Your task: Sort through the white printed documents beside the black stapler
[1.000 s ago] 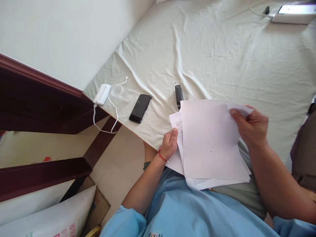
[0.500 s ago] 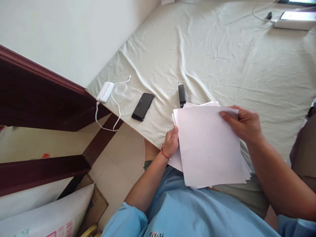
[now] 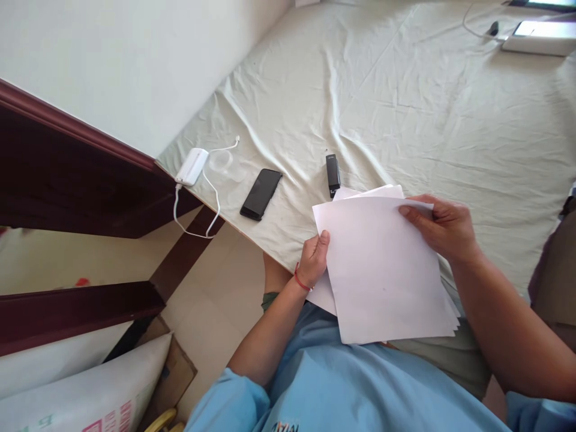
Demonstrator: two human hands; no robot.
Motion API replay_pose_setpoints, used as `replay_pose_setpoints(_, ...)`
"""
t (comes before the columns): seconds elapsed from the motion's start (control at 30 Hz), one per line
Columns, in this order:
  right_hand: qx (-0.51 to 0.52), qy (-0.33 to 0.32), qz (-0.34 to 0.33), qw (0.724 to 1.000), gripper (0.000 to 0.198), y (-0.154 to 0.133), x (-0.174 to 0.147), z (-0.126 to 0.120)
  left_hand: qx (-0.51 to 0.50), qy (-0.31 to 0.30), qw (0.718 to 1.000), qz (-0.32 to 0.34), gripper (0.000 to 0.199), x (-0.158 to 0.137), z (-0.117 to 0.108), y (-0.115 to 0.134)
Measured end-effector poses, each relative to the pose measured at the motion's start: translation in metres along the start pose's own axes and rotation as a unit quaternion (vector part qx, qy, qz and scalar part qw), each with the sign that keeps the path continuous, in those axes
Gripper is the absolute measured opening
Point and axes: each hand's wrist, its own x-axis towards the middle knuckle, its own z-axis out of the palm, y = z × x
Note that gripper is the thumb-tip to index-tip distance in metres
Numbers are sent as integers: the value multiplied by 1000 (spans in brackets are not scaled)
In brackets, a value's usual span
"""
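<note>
Several white paper sheets (image 3: 382, 276) lie fanned unevenly over my lap and the near edge of the cloth-covered surface. My left hand (image 3: 314, 259), a red string at its wrist, grips the sheets' left edge with the thumb on top. At the upper right corner my right hand (image 3: 443, 228) pinches the paper, thumb above and fingers hidden underneath. More sheets (image 3: 387, 191) stick out beyond the top edge. Just past them lies a black stapler (image 3: 332, 173), its near end close to the paper.
A black phone (image 3: 261, 194) and a white power adapter (image 3: 192, 167) with a cable lie on the pale cloth (image 3: 288, 102) to the left. A clear plastic piece (image 3: 225, 165) is beside the cable. Dark wooden framing (image 3: 81, 174) borders the left. A lit device (image 3: 542, 37) sits far right.
The top sheet has shifted slightly down at its upper left corner, covering the sheet edges there. My left hand has moved slightly right with the paper; my right hand stays nearly in place.
</note>
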Motion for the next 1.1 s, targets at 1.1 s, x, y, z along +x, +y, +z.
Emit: replay_pose_setpoints(1.1, 281, -253, 283, 881, 49, 1, -33, 1, -249, 131, 957, -67, 54, -1, -3, 8)
